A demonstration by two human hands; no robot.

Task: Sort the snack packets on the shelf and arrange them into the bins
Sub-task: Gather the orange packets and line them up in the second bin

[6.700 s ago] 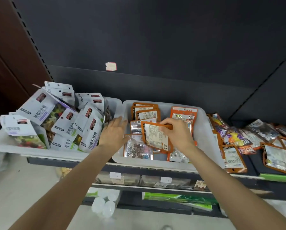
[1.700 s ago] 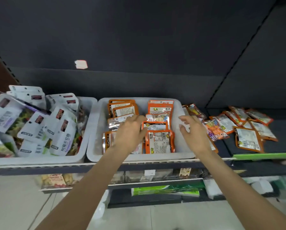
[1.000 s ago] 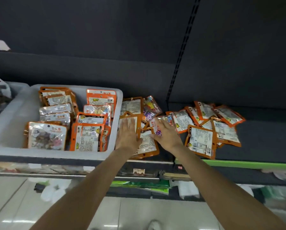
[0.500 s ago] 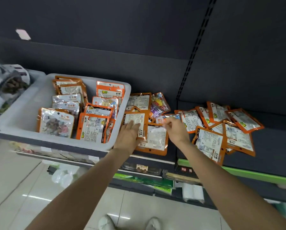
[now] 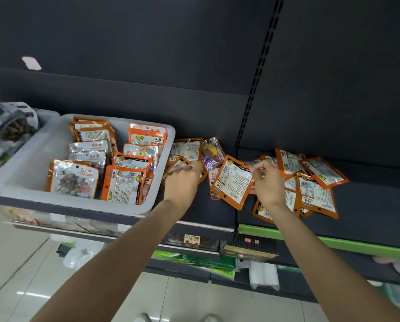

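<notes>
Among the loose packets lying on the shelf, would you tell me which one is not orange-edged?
The purple packet with colourful candies, lying between the two hands at the back; every other loose packet has an orange border.

Snack packets: part binned, part loose on the shelf.

The white bin (image 5: 164, 173) holds orange-edged packets (image 5: 124, 184) standing on edge in rows, printed faces toward the viewer. At 3 o'clock of the bin, loose orange-edged packets (image 5: 315, 196) lie overlapping on the dark shelf (image 5: 368, 205). One packet (image 5: 233, 181), tilted with its label side up, is pinched at its upper corner. A purple packet (image 5: 211, 154) lies at 12 o'clock of it.
</notes>
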